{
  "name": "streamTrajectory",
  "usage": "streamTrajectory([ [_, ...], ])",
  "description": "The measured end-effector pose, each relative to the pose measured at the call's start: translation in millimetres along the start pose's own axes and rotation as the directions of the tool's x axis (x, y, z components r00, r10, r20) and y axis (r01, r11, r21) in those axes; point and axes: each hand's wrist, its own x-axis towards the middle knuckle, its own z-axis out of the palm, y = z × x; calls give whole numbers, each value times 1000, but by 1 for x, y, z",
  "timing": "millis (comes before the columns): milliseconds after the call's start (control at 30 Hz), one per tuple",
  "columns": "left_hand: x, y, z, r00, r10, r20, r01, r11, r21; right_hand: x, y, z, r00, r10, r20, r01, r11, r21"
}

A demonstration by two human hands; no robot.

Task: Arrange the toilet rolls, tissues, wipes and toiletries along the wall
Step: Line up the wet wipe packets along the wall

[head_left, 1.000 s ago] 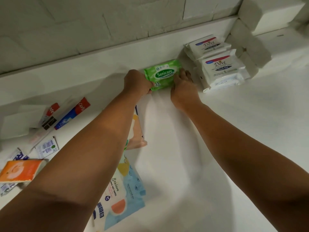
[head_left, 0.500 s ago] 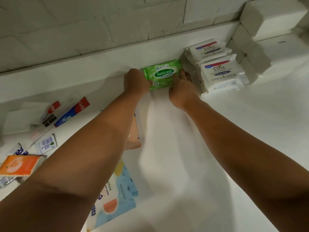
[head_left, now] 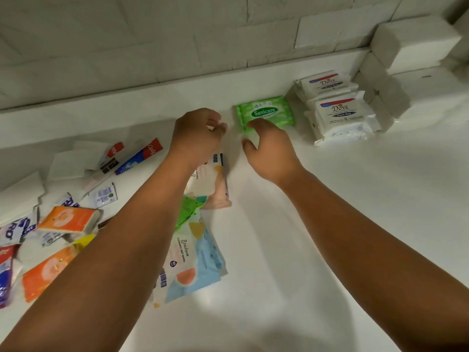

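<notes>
A green Sanicare wipes pack (head_left: 265, 111) stands against the white ledge by the wall, left of two stacked white Dove packs (head_left: 338, 115). My right hand (head_left: 269, 148) hovers just in front of the green pack, fingers apart, fingertips near its lower edge. My left hand (head_left: 196, 133) is to the left of the pack, fingers loosely curled, holding nothing. Below my left arm lie a peach wipes pack (head_left: 213, 184), a small green pack (head_left: 189, 210) and a blue Stalove wipes pack (head_left: 195, 260).
White tissue blocks (head_left: 406, 47) are stacked at the far right along the wall. At left lie Colgate toothpaste tubes (head_left: 140, 156), white boxes (head_left: 68, 163), orange tissue packs (head_left: 68, 219) and several sachets. The white floor (head_left: 355, 212) spreads to the right.
Both hands have let go of the green Sanicare pack and drawn back from it; the left hand has moved left. The pack stays by the ledge.
</notes>
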Motion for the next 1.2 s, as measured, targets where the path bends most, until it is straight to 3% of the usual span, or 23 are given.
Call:
streamTrajectory([
  [167,-49,-27,-31,998,58,13,-58,998,38,-41,-40,4,999,2,42,-6,993,114],
  [333,-89,-67,-58,998,67,14,-68,994,83,-75,-72,23,992,-2,125,-13,993,119],
  [567,-128,-114,-85,996,14,89,-20,998,62,-110,-90,46,914,-232,333,204,972,117],
  [733,-145,-136,-96,979,55,196,-80,989,121,-122,-97,56,882,-261,393,264,963,46],
  [867,-150,-149,-92,958,136,251,-160,984,79,-125,-99,68,902,-245,355,266,964,-10],
  [1200,-137,-164,-84,982,135,133,-153,979,134,-111,-104,90,954,-236,188,239,971,3],
])
